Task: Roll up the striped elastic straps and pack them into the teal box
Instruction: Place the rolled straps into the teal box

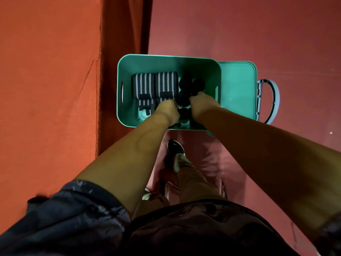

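Inside the teal box [167, 62] on the floor, two rolled striped straps [144, 85] lie side by side at its left, the left hand [168, 110] reaching down at their near ends and the right hand [201, 105] among dark rolls [185, 82], both grips hidden from view.

Teal box [166, 60] open-topped, two striped straps packed inside.
You have the box standing upright, with a slot handle cut in each end wall. The left strap [144, 84] and the right strap [166, 82], striped dark and pale grey, lie rolled on its bottom, side by side and touching, in the left half. Each has a dark tab across its near end.
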The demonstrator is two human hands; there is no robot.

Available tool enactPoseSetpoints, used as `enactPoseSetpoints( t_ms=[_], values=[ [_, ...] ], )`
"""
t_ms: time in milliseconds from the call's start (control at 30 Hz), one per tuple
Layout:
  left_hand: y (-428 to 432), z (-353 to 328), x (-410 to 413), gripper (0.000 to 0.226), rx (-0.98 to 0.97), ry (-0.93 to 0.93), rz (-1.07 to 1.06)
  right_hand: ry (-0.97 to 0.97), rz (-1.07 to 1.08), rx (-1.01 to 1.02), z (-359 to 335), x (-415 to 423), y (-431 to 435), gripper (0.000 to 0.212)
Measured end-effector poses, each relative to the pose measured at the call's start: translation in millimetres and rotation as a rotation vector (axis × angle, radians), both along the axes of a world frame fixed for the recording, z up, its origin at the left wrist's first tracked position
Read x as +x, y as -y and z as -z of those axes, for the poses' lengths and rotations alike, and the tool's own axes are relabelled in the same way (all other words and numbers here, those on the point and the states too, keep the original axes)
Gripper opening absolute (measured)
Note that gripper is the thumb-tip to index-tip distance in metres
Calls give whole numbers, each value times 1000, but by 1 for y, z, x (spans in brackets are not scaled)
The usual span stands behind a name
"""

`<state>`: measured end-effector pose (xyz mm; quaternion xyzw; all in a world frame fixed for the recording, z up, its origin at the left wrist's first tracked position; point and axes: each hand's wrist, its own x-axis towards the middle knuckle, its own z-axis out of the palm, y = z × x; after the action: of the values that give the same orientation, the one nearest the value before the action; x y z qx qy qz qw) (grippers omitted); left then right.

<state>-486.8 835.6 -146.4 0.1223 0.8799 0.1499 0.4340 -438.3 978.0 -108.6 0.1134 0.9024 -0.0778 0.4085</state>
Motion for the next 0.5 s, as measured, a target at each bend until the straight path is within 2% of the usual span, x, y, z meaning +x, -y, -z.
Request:
enactPoseSetpoints(
  t_ms=[133,200,333,500],
  values=[
    [12,-19,-9,14,46,14,-85,-79,-14,-9,-16,-2,-1,30],
    [22,-33,-15,15,91,16,-128,-81,-13,-26,-29,-4,1,23],
    [61,-56,-26,23,218,11,-311,-133,53,-88,-53,-15,15,27],
    [129,-101,-27,23,223,-97,-415,-180,59,-180,-80,-34,55,31]
  ],
)
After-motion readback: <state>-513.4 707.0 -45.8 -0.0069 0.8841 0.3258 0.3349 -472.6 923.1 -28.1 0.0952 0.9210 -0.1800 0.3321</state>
